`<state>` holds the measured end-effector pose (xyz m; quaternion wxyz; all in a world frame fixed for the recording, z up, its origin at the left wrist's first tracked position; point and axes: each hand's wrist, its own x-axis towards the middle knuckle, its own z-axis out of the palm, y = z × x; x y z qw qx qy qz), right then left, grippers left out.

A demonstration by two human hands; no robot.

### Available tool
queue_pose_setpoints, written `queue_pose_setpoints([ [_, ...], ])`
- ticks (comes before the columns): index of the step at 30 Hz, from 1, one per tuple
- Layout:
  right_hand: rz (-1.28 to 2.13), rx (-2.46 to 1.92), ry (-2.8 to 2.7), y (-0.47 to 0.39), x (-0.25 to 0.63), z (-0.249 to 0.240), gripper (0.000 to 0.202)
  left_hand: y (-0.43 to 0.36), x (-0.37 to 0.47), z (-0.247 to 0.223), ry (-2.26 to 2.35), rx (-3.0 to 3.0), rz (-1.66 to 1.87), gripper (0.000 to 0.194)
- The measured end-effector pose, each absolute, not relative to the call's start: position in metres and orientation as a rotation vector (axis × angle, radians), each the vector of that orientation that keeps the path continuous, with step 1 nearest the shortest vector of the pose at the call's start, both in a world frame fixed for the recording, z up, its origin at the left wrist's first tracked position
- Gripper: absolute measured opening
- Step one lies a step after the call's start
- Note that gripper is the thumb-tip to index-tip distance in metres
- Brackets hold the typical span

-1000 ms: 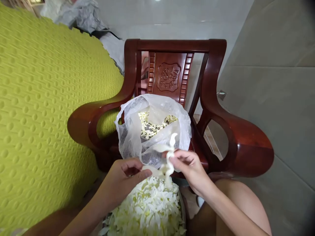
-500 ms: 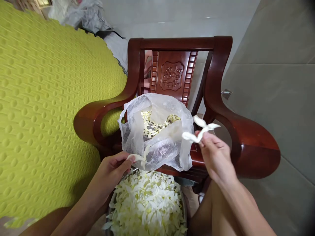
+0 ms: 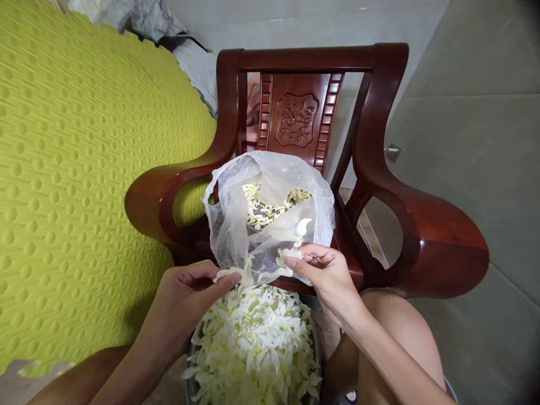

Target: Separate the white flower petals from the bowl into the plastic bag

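Note:
My left hand (image 3: 196, 289) pinches a white flower (image 3: 248, 272) between thumb and fingers, just above the back of a metal bowl (image 3: 317, 343). Heaped in that bowl are many white petalled flowers (image 3: 257, 343). Across from it, my right hand (image 3: 327, 275) is closed on another white flower (image 3: 302, 229), whose petals spread up and to the left. Behind both hands a translucent plastic bag (image 3: 270, 163) lies wide open on the chair seat, with small yellowish-white blossoms (image 3: 264, 214) inside.
A dark red wooden chair (image 3: 307, 59) with broad curved arms holds the bag. To the left stands a yellow textured foam mat (image 3: 84, 169). Grey tiles (image 3: 472, 169) are on the right. Crumpled plastic (image 3: 147, 19) lies at the back left.
My right hand has moved left and down with its flower, from beside the bag to in front of it, close to my left hand. The view has shifted slightly.

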<state>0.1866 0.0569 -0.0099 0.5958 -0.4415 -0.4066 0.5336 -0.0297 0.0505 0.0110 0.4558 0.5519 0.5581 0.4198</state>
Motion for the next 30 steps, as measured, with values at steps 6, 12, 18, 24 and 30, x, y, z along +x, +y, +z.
queue_pose_setpoints([
  [6, 1.268, -1.025, -1.182, 0.054, 0.177, -0.010, 0.029, 0.048, -0.025, 0.022, 1.334, 1.208, 1.004, 0.035],
  [12, 1.237, -1.006, -1.243, 0.049, 0.170, -0.009, 0.031, 0.050, -0.021, 0.018, 1.241, 1.178, 0.958, 0.040],
  [18, 1.361, -0.933, -1.206, 0.046, 0.164, -0.012, 0.029, 0.051, -0.013, 0.008, 1.187, 1.191, 0.937, 0.040],
  [24, 1.469, -0.844, -1.080, 0.046, 0.168, -0.011, 0.033, 0.055, -0.005, 0.001, 1.241, 1.231, 0.865, 0.043],
  [30, 1.547, -0.821, -0.965, 0.044, 0.178, -0.012, 0.037, 0.057, -0.001, -0.004, 1.237, 1.188, 0.881, 0.047],
])
